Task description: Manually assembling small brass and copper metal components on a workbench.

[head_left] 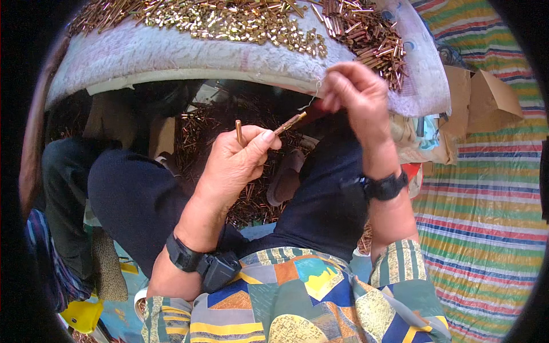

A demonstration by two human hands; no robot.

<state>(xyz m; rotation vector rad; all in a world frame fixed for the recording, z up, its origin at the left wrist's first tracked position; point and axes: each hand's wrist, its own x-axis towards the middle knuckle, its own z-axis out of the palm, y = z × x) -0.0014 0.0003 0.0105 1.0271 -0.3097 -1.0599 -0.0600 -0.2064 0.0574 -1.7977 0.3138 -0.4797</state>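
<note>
A: State of the hands?

B: Left hand (pixel 231 163), centre of frame: a slim, brass-coloured metal tube (pixel 290 123) is pinched between thumb and forefinger, free end angled to the upper right. A short, copper-coloured metal rod (pixel 239 132) is held upright by the same hand. Right hand (pixel 359 94), right of upper centre: fingers drawn together; whether anything is gripped cannot be told. A thin, kinked white strand (pixel 318 88) is seen just beside its fingertips.

A: Stock?

B: On the cloth-covered tabletop (pixel 171 50), small, shiny, gold-coloured metal pieces (pixel 229 26) are heaped at upper centre; loose copper-coloured metal tubes (pixel 374 46) are piled to their right.

A: How is the step best handled?

B: By judgement: the slim tube should be gripped near its free end and kept still; fine work by the right hand is best lined up along the tube, not across it. The upright rod should be kept clear.

A: Unclear?

B: Right fingertips are blurred. The slim tube's lower end is covered by the thumb. Contact between strand and tube cannot be confirmed. The heaps are cut off above.
</note>
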